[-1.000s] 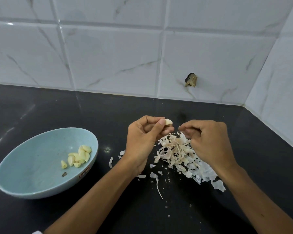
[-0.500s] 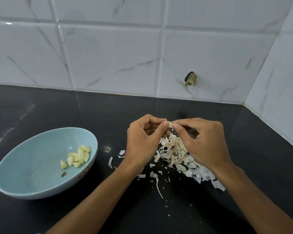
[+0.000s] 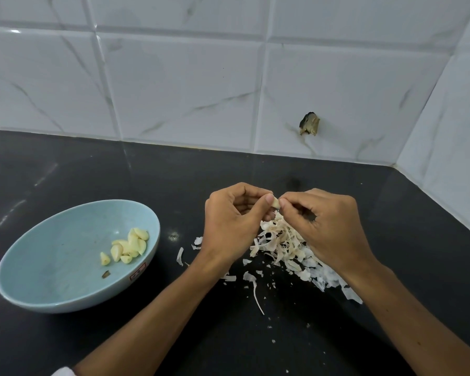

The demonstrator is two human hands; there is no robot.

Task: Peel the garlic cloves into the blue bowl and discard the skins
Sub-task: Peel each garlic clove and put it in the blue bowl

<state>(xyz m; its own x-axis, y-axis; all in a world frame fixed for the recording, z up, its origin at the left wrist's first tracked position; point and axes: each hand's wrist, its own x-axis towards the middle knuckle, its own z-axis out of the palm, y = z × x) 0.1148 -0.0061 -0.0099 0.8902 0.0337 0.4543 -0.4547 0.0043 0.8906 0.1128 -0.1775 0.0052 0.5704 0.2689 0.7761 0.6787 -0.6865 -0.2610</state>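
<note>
Clove [image 3: 275,203]: pinched betw. both hands, left hand [image 3: 232,226] steadying, right hand [image 3: 324,229] picking skin, over skin pile [image 3: 285,248] so scraps drop there; bowl [image 3: 38,289] w/ peeled cloves [image 3: 128,248] alongside.

One blue bowl [image 3: 52,253], roughly eight peeled cloves [image 3: 128,248], one held clove [image 3: 275,203], two hands [image 3: 228,226] [image 3: 329,229], one skin heap [image 3: 282,240].

Legible text: none. You have one item bearing marks, a small red-bordered white sticker [image 3: 138,271] on the outer wall of the blue bowl [image 3: 65,240]; its red marks are too small to read
</note>
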